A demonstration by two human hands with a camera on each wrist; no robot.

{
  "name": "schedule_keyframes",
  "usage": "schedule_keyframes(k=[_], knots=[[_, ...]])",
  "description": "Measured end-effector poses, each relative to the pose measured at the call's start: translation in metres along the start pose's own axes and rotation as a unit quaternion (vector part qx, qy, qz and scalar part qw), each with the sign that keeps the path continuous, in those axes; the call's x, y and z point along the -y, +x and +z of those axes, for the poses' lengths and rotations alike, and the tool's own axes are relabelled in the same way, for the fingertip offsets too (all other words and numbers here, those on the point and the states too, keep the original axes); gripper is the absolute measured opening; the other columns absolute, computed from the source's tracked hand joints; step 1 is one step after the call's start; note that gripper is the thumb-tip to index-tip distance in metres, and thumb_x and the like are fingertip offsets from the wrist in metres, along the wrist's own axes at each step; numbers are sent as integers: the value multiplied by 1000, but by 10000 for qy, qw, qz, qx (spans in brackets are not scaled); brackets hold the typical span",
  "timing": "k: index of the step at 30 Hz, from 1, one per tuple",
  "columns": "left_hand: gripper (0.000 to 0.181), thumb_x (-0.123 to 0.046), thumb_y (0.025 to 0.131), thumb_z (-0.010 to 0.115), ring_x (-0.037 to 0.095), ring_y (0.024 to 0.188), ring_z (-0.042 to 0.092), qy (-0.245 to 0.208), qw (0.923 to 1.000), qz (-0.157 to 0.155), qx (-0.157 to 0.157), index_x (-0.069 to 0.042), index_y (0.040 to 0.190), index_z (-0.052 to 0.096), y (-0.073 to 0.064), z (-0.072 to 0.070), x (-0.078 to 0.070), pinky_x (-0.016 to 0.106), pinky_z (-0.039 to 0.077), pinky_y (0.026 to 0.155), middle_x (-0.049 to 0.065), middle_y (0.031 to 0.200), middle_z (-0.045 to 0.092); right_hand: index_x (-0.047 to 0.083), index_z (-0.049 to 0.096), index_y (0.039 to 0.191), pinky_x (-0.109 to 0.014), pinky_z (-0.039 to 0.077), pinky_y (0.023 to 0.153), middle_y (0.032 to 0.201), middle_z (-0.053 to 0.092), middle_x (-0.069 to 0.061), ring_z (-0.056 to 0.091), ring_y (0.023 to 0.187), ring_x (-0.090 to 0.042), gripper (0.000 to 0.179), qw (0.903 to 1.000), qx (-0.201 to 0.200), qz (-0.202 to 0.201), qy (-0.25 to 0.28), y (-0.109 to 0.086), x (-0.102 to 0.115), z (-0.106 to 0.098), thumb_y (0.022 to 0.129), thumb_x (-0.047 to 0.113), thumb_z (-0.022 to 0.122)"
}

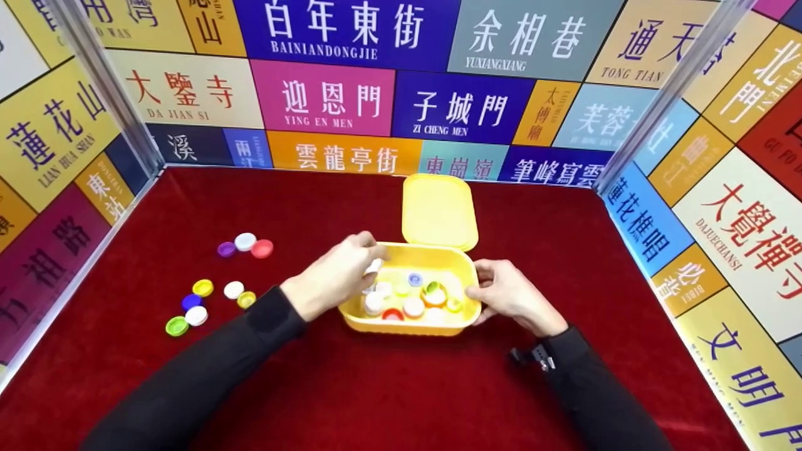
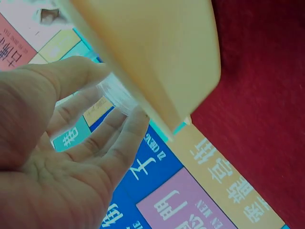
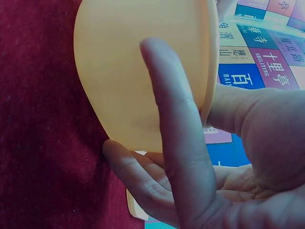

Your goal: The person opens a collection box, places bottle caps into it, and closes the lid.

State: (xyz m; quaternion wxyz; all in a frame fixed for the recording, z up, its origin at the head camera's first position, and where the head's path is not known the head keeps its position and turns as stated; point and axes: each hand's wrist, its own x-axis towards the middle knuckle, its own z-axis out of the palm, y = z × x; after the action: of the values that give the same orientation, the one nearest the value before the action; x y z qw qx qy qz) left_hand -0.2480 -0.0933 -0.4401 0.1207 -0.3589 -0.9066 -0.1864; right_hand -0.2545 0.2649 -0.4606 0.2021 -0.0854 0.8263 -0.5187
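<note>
A yellow plastic box with several bottle caps inside stands on the red cloth in the head view. Over its left end, my left hand pinches a white bottle cap between thumb and fingers, right at the rim in the left wrist view. At the opposite end, my right hand grips the box wall, thumb over the rim and fingers along the outside. Among the caps in the box are a red cap, a blue cap and a white cap.
The box's yellow lid lies folded back behind it. Left of the box are loose caps: a purple cap, a red cap, a green cap and several others. Printed panels wall the table at the back and sides.
</note>
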Motion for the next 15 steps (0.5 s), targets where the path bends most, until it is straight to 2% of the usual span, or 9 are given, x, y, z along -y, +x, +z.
schedule_keyframes(k=[6, 15], knots=[[29, -4, 101, 88, 39, 102, 76, 77, 9993, -162, 336, 0, 129, 82, 2, 6, -5, 47, 70, 93, 20, 113, 73, -8, 65, 153, -47, 74, 69, 132, 78, -32, 86, 99, -35, 48, 10000, 21, 11, 37, 1, 1, 1, 106, -1, 72], [32, -9, 102, 88, 39, 106, 75, 136, 9986, -258, 438, -3, 133, 82, 0, 8, -4, 46, 70, 96, 20, 118, 73, -9, 64, 154, -46, 74, 68, 134, 77, -33, 85, 100, -37, 49, 10000, 31, -10, 75, 0, 1, 1, 105, -1, 71]])
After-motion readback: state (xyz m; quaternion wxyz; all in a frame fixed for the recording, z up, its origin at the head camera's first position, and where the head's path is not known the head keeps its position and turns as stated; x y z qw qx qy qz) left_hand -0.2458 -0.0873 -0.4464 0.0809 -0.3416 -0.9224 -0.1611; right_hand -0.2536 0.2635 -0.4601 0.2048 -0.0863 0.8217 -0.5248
